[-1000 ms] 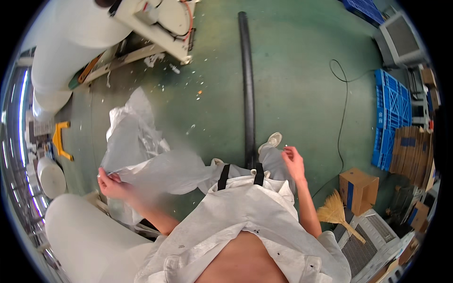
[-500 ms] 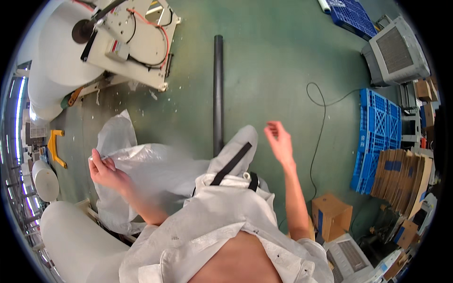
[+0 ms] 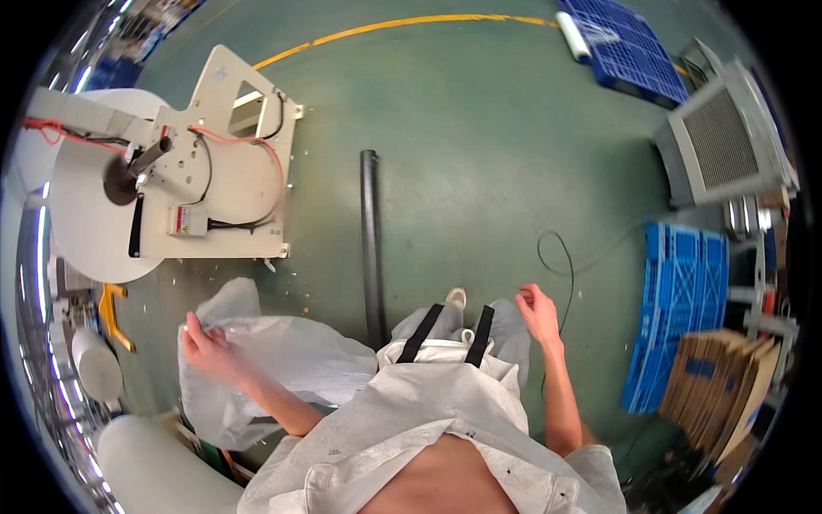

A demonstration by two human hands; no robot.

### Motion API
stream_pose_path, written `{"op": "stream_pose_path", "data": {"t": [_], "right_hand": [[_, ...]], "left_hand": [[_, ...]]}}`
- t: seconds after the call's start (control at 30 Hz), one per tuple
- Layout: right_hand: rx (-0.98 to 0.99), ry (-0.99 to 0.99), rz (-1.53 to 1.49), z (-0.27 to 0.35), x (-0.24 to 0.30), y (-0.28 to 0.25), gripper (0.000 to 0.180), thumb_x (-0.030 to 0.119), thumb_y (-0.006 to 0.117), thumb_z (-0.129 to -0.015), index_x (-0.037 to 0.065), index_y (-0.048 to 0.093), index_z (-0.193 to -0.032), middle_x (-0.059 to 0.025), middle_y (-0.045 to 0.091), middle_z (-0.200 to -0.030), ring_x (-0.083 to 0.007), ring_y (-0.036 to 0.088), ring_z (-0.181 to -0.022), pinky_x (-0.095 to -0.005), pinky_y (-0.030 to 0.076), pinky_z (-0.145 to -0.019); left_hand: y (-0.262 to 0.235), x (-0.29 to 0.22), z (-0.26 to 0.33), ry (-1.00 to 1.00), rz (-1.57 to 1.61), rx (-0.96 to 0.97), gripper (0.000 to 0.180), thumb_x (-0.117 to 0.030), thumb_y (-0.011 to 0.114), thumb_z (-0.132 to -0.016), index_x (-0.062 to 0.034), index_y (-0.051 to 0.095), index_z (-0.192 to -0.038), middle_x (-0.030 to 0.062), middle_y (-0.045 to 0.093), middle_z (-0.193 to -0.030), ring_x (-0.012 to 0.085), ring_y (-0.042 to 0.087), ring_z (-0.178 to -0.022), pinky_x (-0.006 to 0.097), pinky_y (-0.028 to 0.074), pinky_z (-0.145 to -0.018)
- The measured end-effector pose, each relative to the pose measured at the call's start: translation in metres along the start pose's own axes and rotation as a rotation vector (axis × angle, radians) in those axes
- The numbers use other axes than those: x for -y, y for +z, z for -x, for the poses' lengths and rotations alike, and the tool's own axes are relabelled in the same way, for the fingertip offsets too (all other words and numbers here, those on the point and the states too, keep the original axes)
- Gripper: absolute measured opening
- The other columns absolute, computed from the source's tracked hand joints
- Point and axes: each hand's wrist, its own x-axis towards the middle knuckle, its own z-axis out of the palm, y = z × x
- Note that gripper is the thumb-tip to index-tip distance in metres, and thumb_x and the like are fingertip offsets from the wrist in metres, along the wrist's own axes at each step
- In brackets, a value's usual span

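Note:
My left hand [image 3: 210, 347] is closed on the edge of a crumpled, translucent plastic sheet [image 3: 300, 355]. The sheet hangs down on my left and trails back toward my legs; its lower part drops toward the floor. My right hand [image 3: 538, 310] is held out on the other side with nothing in it, its fingers loosely bent and apart. On the floor between my left hand and my legs, a long black tube [image 3: 370, 240] points away from me, its near end hidden by the sheet and my clothes.
At left stands a cream machine frame [image 3: 231, 171] with a large white roll [image 3: 81, 197]. Another white roll [image 3: 163, 471] lies close by my left. A black cable [image 3: 569, 265], blue pallets [image 3: 681, 300], flattened cardboard [image 3: 715, 385] and a grey air cooler [image 3: 723, 128] line the right.
I have moved, so the machine, tube and pallets sit lower in view and a yellow floor line shows. My left hand still grips the sheet; my right hand stays empty.

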Motion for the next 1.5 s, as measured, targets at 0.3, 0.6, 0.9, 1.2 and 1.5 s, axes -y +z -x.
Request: {"op": "stream_pose_path", "data": {"t": [0.3, 0.6, 0.9, 1.2, 1.5], "right_hand": [[0.274, -0.236, -0.077, -0.237, 0.077, -0.057, 0.031, 0.022, 0.062, -0.089, 0.002, 0.059, -0.114, -0.0153, 0.068, -0.098, -0.0245, 0.066, -0.089, -0.0355, 0.050, -0.081], [0.455, -0.429, -0.149, -0.491, 0.176, -0.192, 0.036, 0.019, 0.063, -0.088, 0.002, 0.056, -0.118, -0.0152, 0.065, -0.101, -0.0226, 0.063, -0.094, -0.0347, 0.049, -0.083], [0.810, -0.610, -0.043, -0.655, 0.257, -0.182, 0.032, 0.020, 0.061, -0.088, 0.001, 0.056, -0.113, -0.0160, 0.063, -0.098, -0.0240, 0.062, -0.091, -0.0353, 0.049, -0.081], [0.832, -0.665, 0.077, -0.827, 0.329, -0.234, 0.029, 0.020, 0.060, -0.088, -0.001, 0.056, -0.108, -0.0168, 0.062, -0.095, -0.0253, 0.061, -0.088, -0.0360, 0.048, -0.078], [0.810, -0.780, 0.126, -0.979, 0.353, -0.309, 0.027, 0.021, 0.059, -0.088, -0.002, 0.056, -0.103, -0.0177, 0.061, -0.091, -0.0266, 0.060, -0.085, -0.0366, 0.048, -0.076]], "left_hand": [[0.201, -0.008, 0.091, 0.155, 0.089, 0.219, 0.016, -0.007, 0.067, -0.084, -0.0077, 0.059, -0.070, -0.0041, 0.047, -0.061, 0.0023, 0.035, -0.048, 0.019, 0.026, -0.043], [0.503, -0.114, 0.235, 0.257, 0.406, 0.918, 0.038, -0.007, 0.064, -0.082, -0.0047, 0.039, -0.053, 0.0034, 0.039, -0.045, 0.0153, 0.036, -0.040, 0.031, 0.028, -0.041], [0.664, -0.071, 0.242, 0.145, 0.371, 0.654, 0.043, -0.009, 0.064, -0.083, -0.0045, 0.034, -0.053, 0.0037, 0.036, -0.045, 0.0171, 0.032, -0.040, 0.031, 0.026, -0.042], [0.803, -0.101, 0.224, 0.331, 0.394, 0.690, 0.039, -0.012, 0.064, -0.085, -0.0047, 0.040, -0.055, 0.0047, 0.042, -0.046, 0.0213, 0.042, -0.041, 0.034, 0.031, -0.043], [0.964, -0.119, 0.311, 0.437, 0.172, 0.331, 0.028, -0.019, 0.063, -0.085, -0.0064, 0.049, -0.063, 0.0033, 0.049, -0.055, 0.0208, 0.049, -0.052, 0.035, 0.036, -0.047]]}}
